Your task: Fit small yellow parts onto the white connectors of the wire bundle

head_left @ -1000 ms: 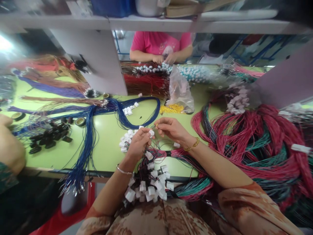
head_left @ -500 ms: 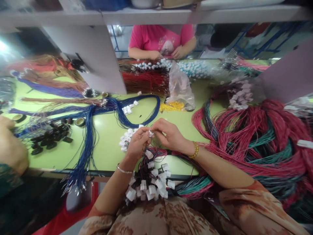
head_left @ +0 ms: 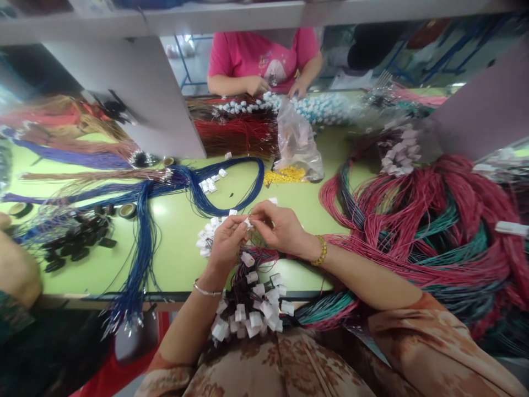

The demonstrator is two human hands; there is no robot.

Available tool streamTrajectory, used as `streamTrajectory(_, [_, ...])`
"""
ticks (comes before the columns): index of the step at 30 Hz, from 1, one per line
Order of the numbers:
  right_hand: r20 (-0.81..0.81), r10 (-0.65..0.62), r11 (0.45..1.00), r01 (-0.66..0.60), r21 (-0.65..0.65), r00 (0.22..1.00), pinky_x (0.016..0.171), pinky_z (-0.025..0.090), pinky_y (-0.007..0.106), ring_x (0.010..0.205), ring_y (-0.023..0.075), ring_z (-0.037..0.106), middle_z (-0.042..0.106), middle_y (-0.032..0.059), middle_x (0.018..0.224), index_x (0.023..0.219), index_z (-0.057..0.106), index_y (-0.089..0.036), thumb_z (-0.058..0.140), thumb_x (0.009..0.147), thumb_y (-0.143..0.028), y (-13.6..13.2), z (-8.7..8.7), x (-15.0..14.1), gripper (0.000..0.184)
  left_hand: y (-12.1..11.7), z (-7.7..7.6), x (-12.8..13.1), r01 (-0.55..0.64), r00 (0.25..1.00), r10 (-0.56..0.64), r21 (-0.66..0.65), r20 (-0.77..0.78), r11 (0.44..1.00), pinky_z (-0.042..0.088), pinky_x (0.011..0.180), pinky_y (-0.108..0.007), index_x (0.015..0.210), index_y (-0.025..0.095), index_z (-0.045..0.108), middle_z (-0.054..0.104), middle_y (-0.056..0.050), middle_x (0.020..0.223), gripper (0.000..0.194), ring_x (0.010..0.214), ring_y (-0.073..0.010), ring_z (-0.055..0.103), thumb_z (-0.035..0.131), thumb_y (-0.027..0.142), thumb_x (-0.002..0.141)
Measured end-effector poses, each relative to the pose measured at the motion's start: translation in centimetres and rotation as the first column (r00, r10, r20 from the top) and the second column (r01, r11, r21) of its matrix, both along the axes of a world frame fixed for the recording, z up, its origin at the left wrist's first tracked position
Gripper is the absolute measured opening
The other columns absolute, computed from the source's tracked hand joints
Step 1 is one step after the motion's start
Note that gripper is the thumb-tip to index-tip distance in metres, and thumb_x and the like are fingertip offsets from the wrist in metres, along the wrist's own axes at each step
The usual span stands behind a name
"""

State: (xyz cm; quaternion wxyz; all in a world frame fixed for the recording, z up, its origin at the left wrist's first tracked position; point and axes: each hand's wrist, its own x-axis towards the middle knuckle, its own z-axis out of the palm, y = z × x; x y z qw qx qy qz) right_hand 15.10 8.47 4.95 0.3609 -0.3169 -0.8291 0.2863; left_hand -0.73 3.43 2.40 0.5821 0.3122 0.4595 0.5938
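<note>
My left hand is closed in a pinch on a small white connector. Against it press the closed fingertips of my right hand; what they hold is too small and hidden to make out. Under my left hand hangs a bundle of wires ending in many white connectors, which droops over the table edge. More white connectors lie in a pile just left of that hand. Beyond my hands, small yellow pieces lie beside a clear plastic bag.
Blue wires loop across the left of the green table, near black connectors and a tape roll. Red and green wires heap at right. A person in pink works opposite; another person's arm shows at left.
My right hand has come in from the right with a small yellow piece, now out of sight, and its fingertips meet the connector in my left hand. The view has shifted slightly.
</note>
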Motion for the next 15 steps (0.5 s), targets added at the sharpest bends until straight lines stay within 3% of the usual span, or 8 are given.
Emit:
streamTrajectory(4, [0.136, 0.007, 0.993, -0.022, 0.112, 0.991, 0.067, 0.048, 0.029, 0.079, 0.0179, 0.067, 0.075, 0.0097, 0.102, 0.120, 0.059, -0.021, 0.046, 0.095, -0.020, -1.1, -0.7, -0.3, 0.028, -0.1, -0.1, 0.2, -0.069, 0.997, 0.069, 0.003, -0.028, 0.998, 0.036, 0.047, -0.018, 0.080, 0.017, 0.065, 0.056, 0.005, 0.055, 0.039, 0.048, -0.0066, 0.046, 0.088, 0.044, 0.064])
streamTrajectory(7, [0.215, 0.054, 0.993, -0.075, 0.089, 0.975, 0.066, 0.047, 0.028, 0.083, 0.0179, 0.068, 0.074, 0.0097, 0.110, 0.128, 0.058, -0.022, 0.052, 0.086, -0.015, -2.1, -1.2, -1.0, 0.044, 0.0, -0.2, 0.2, -0.138, 0.989, 0.138, 0.007, -0.056, 0.990, 0.035, 0.046, -0.019, 0.079, 0.017, 0.065, 0.055, 0.006, 0.055, 0.039, 0.046, -0.0060, 0.044, 0.088, 0.045, 0.065])
streamTrajectory(10, [0.185, 0.094, 0.995, -0.101, 0.028, 0.978, 0.065, 0.047, 0.028, 0.078, 0.0162, 0.066, 0.074, 0.0084, 0.108, 0.127, 0.058, -0.020, 0.052, 0.085, -0.015, -1.6, -0.6, -0.9, 0.042, 0.2, -0.2, 0.1, -0.167, 0.984, 0.170, 0.042, -0.058, 0.985, 0.035, 0.046, -0.018, 0.084, 0.017, 0.064, 0.054, 0.007, 0.054, 0.039, 0.045, -0.0060, 0.043, 0.086, 0.046, 0.068])
streamTrajectory(13, [0.118, 0.067, 0.997, -0.063, -0.038, 0.991, 0.065, 0.045, 0.027, 0.071, 0.0140, 0.061, 0.073, 0.0071, 0.102, 0.120, 0.059, -0.018, 0.048, 0.088, -0.018, 0.5, 1.3, 0.9, 0.033, 0.1, 0.3, -0.5, -0.062, 0.986, 0.075, 0.088, -0.149, 0.994, 0.043, 0.053, -0.020, 0.091, 0.018, 0.064, 0.064, 0.002, 0.065, 0.037, 0.054, -0.0084, 0.053, 0.081, 0.046, 0.075])
streamTrajectory(15, [0.201, 0.098, 0.995, -0.090, -0.050, 0.975, 0.066, 0.043, 0.028, 0.071, 0.0146, 0.059, 0.071, 0.0051, 0.089, 0.102, 0.064, -0.018, 0.049, 0.086, -0.017, 1.8, 2.6, 3.1, 0.022, -0.6, 0.7, -1.3, 0.079, 0.939, -0.042, 0.096, -0.342, 0.992, 0.051, 0.065, -0.025, 0.105, 0.018, 0.065, 0.072, -0.004, 0.083, 0.038, 0.070, -0.0134, 0.064, 0.079, 0.040, 0.077])
